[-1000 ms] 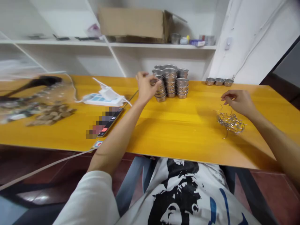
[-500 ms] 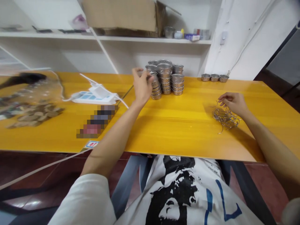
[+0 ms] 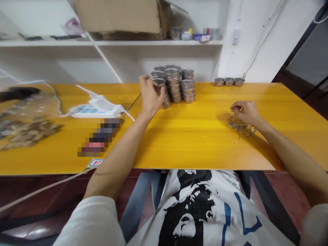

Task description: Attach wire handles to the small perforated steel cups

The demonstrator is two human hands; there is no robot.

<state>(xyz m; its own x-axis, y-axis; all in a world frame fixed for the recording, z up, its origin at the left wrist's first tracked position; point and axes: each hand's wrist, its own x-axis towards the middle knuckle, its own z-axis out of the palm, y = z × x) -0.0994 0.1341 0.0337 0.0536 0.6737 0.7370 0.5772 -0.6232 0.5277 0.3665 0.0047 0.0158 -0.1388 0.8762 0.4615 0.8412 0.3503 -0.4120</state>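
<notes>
My left hand (image 3: 149,96) reaches across the yellow table (image 3: 184,130) to several stacks of small perforated metal cups (image 3: 176,83). Its fingers pinch the rim of the top cup (image 3: 158,82) of the nearest stack. My right hand (image 3: 244,112) rests at the right of the table over a tangled pile of thin wire rings (image 3: 239,125). Its fingers are curled and pinch at wire at the pile's top edge.
Three loose metal cups (image 3: 229,81) stand at the table's back edge. A white power strip (image 3: 93,109) with cables and a phone (image 3: 101,136) lie left of centre. Small brown pieces (image 3: 28,131) sit at the far left. A cardboard box (image 3: 120,18) is on the shelf behind.
The view has shifted, so everything sits further left and lower. My left hand stays at the nearest cup stack. My right hand has closed down onto the wire pile.
</notes>
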